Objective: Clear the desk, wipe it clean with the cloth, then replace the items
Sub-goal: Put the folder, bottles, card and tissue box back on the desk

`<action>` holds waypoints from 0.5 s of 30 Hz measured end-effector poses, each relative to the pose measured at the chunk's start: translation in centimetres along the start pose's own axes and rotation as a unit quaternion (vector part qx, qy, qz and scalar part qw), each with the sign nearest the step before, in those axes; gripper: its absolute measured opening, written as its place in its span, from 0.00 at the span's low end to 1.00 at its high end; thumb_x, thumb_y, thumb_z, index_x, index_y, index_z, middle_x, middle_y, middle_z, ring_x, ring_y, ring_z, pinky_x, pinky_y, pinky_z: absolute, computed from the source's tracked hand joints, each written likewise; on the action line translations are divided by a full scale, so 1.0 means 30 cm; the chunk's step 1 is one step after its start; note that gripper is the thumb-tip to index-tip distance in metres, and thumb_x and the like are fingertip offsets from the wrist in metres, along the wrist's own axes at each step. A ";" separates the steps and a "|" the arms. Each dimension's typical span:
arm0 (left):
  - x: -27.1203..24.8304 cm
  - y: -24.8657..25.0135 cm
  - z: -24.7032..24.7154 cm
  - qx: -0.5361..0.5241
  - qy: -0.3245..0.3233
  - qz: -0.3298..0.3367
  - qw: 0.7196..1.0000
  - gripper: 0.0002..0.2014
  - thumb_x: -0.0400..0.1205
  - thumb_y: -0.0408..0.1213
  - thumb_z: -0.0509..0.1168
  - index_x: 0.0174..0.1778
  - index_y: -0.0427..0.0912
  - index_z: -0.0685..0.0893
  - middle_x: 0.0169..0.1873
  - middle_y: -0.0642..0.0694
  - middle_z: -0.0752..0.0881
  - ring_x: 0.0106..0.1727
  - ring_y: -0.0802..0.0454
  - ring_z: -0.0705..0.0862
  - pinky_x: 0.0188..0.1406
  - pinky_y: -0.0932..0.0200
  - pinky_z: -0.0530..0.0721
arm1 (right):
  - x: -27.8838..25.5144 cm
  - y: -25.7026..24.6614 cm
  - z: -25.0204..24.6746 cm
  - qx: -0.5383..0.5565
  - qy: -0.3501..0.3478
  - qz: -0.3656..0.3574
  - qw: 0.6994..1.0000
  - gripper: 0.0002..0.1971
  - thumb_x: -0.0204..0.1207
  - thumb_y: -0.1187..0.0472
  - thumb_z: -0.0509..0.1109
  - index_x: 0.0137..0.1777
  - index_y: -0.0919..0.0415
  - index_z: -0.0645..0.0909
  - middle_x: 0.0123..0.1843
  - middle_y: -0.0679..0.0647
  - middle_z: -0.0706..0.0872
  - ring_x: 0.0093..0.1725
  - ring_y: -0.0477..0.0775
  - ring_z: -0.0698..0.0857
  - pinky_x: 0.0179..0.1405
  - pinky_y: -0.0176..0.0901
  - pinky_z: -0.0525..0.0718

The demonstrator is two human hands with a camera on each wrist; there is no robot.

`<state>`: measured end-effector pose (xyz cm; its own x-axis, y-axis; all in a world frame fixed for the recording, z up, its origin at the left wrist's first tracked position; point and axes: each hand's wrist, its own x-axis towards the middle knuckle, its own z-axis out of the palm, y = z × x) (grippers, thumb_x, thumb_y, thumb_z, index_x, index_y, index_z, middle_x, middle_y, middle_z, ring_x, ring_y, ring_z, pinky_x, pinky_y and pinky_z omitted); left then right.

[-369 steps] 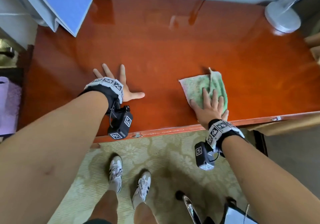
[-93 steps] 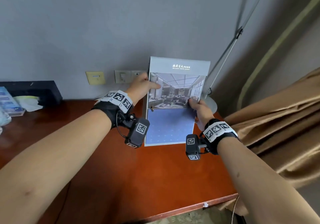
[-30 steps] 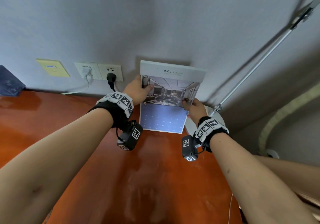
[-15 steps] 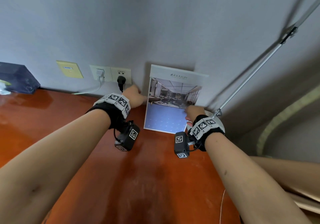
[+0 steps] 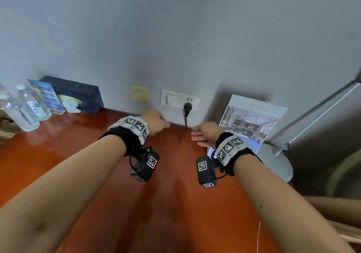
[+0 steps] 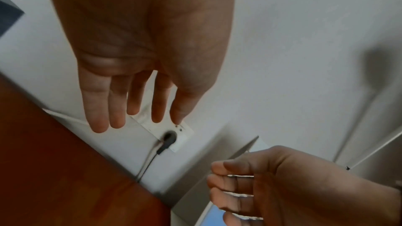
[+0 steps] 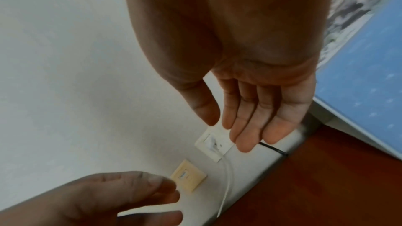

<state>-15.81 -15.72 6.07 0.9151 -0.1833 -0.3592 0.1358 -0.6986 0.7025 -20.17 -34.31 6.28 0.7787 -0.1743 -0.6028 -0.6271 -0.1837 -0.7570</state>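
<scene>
Brochure (image 5: 249,122) stands leaned on wall, at desk (image 5: 170,204) back right. Left hand (image 5: 155,122) and right hand (image 5: 206,135) both empty, fingers loose, slightly apart. Brochure seems light, stiff, smooth; best pinched at side edges.

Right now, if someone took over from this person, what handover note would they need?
Left hand: open, holding nothing.
Right hand: open, holding nothing.
Brochure leans against the wall at the desk's back right, beside the lamp base. Bottles, leaflet and tissue box stand back left.
Cloth not in view.
Left: check for any remaining items.
</scene>
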 end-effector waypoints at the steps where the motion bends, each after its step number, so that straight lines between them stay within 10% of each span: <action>1: -0.001 -0.047 -0.062 0.001 0.007 0.005 1.000 0.12 0.81 0.39 0.68 0.54 0.35 0.83 0.47 0.40 0.81 0.53 0.40 0.84 0.56 0.44 0.87 | -0.002 -0.032 0.053 -0.008 0.012 -0.002 1.000 0.07 0.85 0.64 0.60 0.54 0.64 0.80 0.67 0.59 0.84 0.53 0.52 0.83 0.54 0.44 0.80; 7: -0.002 -0.390 -0.529 0.036 0.058 0.012 0.998 0.13 0.80 0.37 0.68 0.55 0.30 0.86 0.49 0.36 0.84 0.54 0.37 0.85 0.52 0.43 0.88 | 0.030 -0.231 0.517 -0.022 0.042 -0.005 0.999 0.08 0.83 0.65 0.61 0.43 0.62 0.78 0.52 0.56 0.86 0.38 0.48 0.84 0.35 0.39 0.80; 13: 0.013 -0.703 -0.964 0.108 0.107 0.004 0.988 0.13 0.79 0.37 0.64 0.44 0.32 0.90 0.34 0.40 0.87 0.34 0.44 0.83 0.29 0.61 0.78 | 0.087 -0.418 1.097 -0.089 -0.032 -0.043 0.995 0.09 0.84 0.65 0.61 0.59 0.65 0.79 0.62 0.59 0.86 0.52 0.54 0.87 0.45 0.43 0.84; 15: 0.028 -0.799 -1.065 0.123 0.147 -0.003 0.981 0.11 0.79 0.36 0.63 0.43 0.37 0.90 0.42 0.40 0.89 0.42 0.43 0.84 0.34 0.60 0.77 | 0.108 -0.462 1.251 -0.136 -0.048 -0.072 0.987 0.13 0.81 0.66 0.63 0.63 0.67 0.80 0.63 0.62 0.86 0.55 0.58 0.88 0.46 0.45 0.85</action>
<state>-6.17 22.95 8.57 0.9895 0.0049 -0.1445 0.0798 -0.8518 0.5177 -8.16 3.99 5.35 0.8502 -0.0369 -0.5252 -0.4822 -0.4550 -0.7486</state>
